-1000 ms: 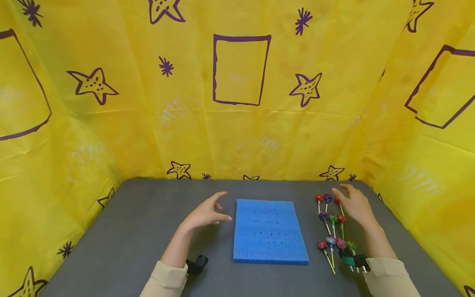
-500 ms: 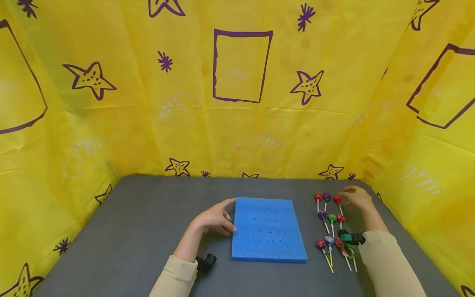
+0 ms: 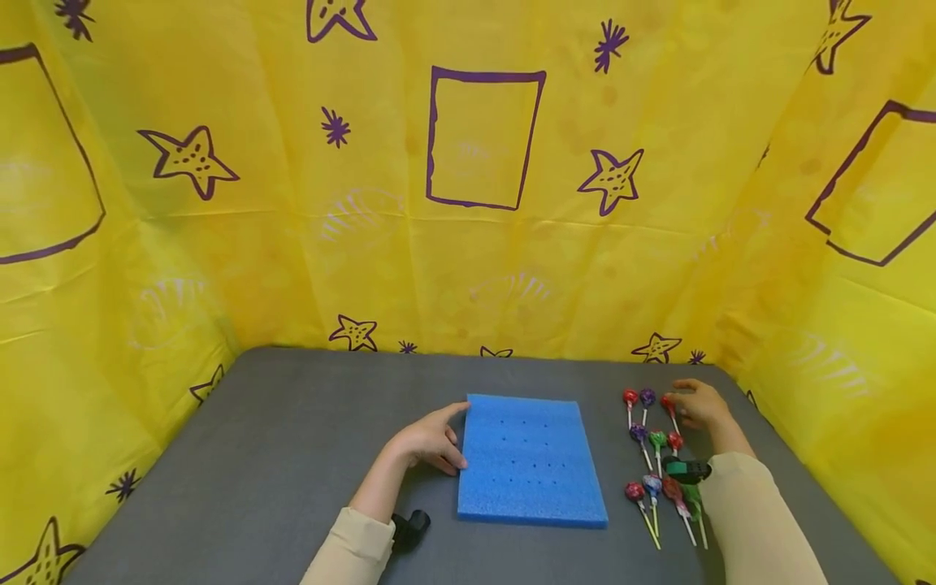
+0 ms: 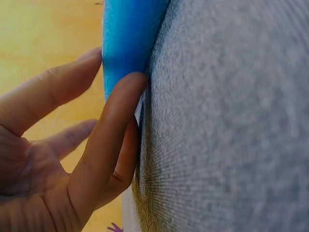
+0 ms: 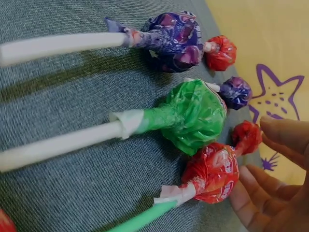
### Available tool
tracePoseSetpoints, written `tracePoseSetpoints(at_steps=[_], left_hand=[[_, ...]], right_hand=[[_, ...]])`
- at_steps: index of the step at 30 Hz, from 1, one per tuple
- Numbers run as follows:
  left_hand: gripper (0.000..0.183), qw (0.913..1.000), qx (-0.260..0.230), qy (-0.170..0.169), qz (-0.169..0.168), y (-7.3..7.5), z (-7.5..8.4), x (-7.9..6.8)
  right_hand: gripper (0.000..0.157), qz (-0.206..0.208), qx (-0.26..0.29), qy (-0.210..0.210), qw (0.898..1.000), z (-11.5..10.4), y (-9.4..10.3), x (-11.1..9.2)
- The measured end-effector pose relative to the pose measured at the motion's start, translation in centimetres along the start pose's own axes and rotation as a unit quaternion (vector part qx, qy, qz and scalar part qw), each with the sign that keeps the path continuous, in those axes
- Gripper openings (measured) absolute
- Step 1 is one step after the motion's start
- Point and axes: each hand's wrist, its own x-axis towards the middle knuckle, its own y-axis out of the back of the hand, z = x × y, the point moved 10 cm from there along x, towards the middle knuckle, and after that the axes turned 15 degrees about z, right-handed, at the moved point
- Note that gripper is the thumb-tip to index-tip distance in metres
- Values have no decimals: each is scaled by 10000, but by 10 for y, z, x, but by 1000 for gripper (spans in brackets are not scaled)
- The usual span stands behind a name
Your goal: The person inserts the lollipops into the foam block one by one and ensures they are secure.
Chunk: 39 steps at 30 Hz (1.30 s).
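A flat blue foam block with small holes in its top lies mid-table. My left hand is at its left side, fingertips touching the edge, as the left wrist view also shows with the foam. To the right, lollipops in wrapped heads lie in rough rows. My right hand is by the back-row red lollipop; in the right wrist view its thumb and fingers stand spread around that red head, with no clear grip. A nearer red lollipop with a green stick lies close to the fingers.
In the right wrist view lie a green lollipop and a purple lollipop. More lollipops, such as a red one, lie nearer on the grey table. Yellow cloth with starfish drawings walls the back and sides.
My left hand has moved right from beside the foam block to touch its edge. The right hand has drawn to the right of the back-row red lollipop, then come in close to it.
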Motion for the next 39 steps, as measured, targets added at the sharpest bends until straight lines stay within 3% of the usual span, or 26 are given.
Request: tracePoseSetpoints(at_steps=[11,30,39], left_hand=[[91,10000,-2,17,-28,-7,1,2],[94,9999,-71,95,-54,-6,-1,1],[94,9999,-113,120,-42,-5,-4,1]], right_hand=[[53,174,-184,22,9997,-2,1,1],[43,439,-428,94,9981,-2,-1,3],[38,629,-360,316,9969,-7,2,3]])
